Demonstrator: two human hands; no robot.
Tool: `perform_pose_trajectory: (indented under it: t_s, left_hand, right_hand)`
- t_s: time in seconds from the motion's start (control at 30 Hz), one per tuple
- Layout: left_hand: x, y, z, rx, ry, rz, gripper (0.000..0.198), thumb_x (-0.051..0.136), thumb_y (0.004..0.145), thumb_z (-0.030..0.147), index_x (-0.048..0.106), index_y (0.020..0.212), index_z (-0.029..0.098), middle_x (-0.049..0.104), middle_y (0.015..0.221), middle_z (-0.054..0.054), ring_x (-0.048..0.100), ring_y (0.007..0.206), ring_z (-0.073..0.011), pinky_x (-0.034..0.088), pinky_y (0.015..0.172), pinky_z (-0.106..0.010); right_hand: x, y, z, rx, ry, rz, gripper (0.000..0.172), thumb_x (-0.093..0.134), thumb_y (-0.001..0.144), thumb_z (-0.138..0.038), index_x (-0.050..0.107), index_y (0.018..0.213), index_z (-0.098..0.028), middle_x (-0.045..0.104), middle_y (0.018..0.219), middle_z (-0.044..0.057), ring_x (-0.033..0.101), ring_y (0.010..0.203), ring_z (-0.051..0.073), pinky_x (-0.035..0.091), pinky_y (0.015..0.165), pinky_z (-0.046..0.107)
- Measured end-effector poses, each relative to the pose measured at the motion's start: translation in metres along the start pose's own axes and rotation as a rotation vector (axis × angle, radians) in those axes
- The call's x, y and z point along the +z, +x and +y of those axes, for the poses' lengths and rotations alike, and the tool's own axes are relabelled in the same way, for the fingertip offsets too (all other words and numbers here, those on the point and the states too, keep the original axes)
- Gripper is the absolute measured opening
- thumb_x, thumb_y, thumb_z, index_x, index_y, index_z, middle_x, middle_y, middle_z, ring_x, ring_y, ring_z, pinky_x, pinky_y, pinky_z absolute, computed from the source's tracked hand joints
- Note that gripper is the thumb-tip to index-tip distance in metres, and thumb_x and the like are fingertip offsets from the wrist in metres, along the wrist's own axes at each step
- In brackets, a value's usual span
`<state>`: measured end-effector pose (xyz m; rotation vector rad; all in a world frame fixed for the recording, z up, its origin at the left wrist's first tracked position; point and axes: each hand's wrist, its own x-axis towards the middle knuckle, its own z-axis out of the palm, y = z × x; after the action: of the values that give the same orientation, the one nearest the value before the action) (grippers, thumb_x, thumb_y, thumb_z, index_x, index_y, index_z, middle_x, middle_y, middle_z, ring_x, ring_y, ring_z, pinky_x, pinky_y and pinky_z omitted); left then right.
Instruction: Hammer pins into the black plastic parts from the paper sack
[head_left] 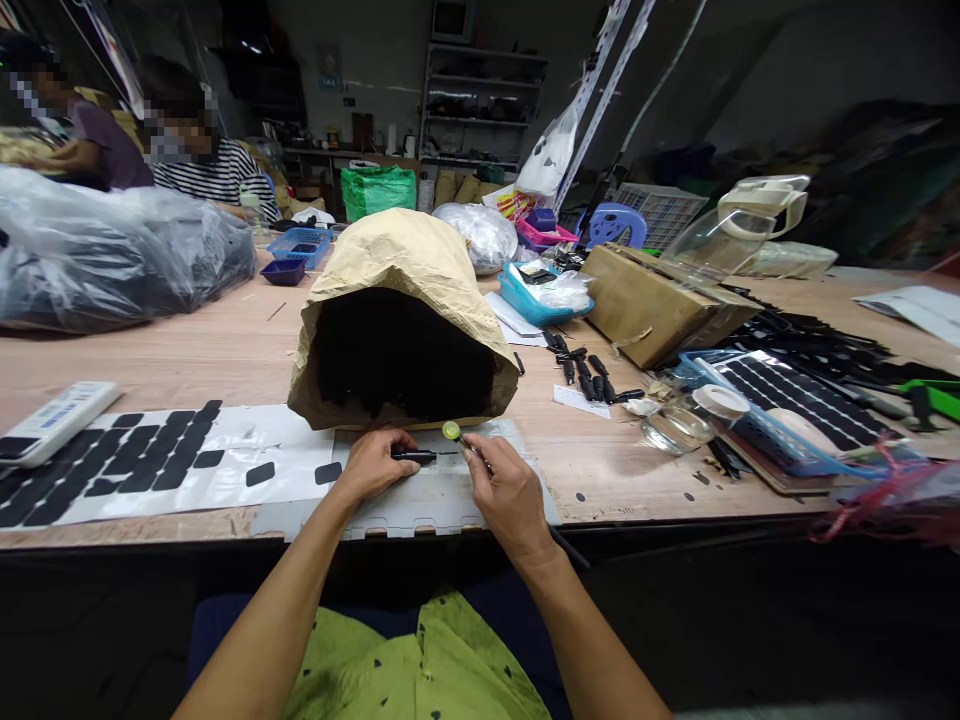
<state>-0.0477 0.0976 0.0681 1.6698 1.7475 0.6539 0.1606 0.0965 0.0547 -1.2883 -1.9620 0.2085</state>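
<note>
My left hand (379,462) is closed on a small black cylindrical part (415,456), which lies level just above a pale grey mat (420,505). My right hand (511,490) grips a small hammer-like tool (451,430) with a round yellow-green head; a dark handle seems to run back under the palm. The tool's head is a little to the right of the part and apart from it. Right behind both hands, an open brown paper bag (405,250) faces me, its inside dark. Several black rounded patches stick to a white sheet (296,480) on the left.
A white handheld device (64,420) lies at far left, with a large plastic bag (112,250) behind it. Loose black parts (585,375), a cardboard box (645,305) and a blue basket (780,400) are on the right. Two people (202,170) sit at back left.
</note>
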Motion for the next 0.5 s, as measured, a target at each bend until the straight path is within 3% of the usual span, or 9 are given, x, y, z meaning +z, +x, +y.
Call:
perform_pose_trajectory:
  t_s: [0.17, 0.33, 0.43, 0.5]
  left_hand:
    - [0.002, -0.003, -0.001, 0.092, 0.107, 0.029, 0.027, 0.071, 0.068, 0.028, 0.071, 0.094, 0.022, 0.071, 0.094, -0.001, 0.063, 0.09, -0.0209, 0.043, 0.077, -0.029]
    - [0.003, 0.002, -0.008, 0.171, 0.13, 0.053, 0.02, 0.07, 0.075, 0.035, 0.07, 0.09, 0.022, 0.068, 0.092, -0.001, 0.061, 0.091, -0.0214, 0.042, 0.078, -0.03]
    - [0.006, -0.009, -0.005, 0.337, 0.13, 0.096, 0.016, 0.063, 0.082, 0.033, 0.067, 0.091, 0.021, 0.067, 0.092, -0.004, 0.058, 0.09, -0.0217, 0.042, 0.082, -0.033]
    - [0.013, -0.028, 0.001, 0.516, 0.103, 0.066, 0.017, 0.056, 0.089, 0.032, 0.064, 0.098, 0.02, 0.066, 0.093, -0.006, 0.058, 0.087, -0.0209, 0.042, 0.082, -0.034]
  right_hand:
    - [-0.003, 0.022, 0.027, -0.085, -0.209, -0.124, 0.022, 0.052, 0.091, -0.02, 0.069, 0.104, -0.027, 0.068, 0.092, 0.003, 0.061, 0.087, 0.018, 0.045, 0.074, 0.027]
    - [0.005, 0.027, 0.051, -0.254, -0.196, -0.187, 0.021, 0.053, 0.09, -0.018, 0.069, 0.102, -0.026, 0.067, 0.094, 0.003, 0.057, 0.088, 0.019, 0.044, 0.079, 0.03]
    - [0.008, 0.025, 0.057, -0.249, -0.144, -0.165, 0.021, 0.052, 0.091, -0.019, 0.068, 0.104, -0.026, 0.066, 0.095, 0.004, 0.056, 0.089, 0.019, 0.044, 0.081, 0.031]
    - [0.009, 0.024, 0.057, -0.238, -0.12, -0.156, 0.02, 0.053, 0.091, -0.02, 0.068, 0.102, -0.026, 0.066, 0.095, 0.003, 0.056, 0.089, 0.019, 0.044, 0.082, 0.031]
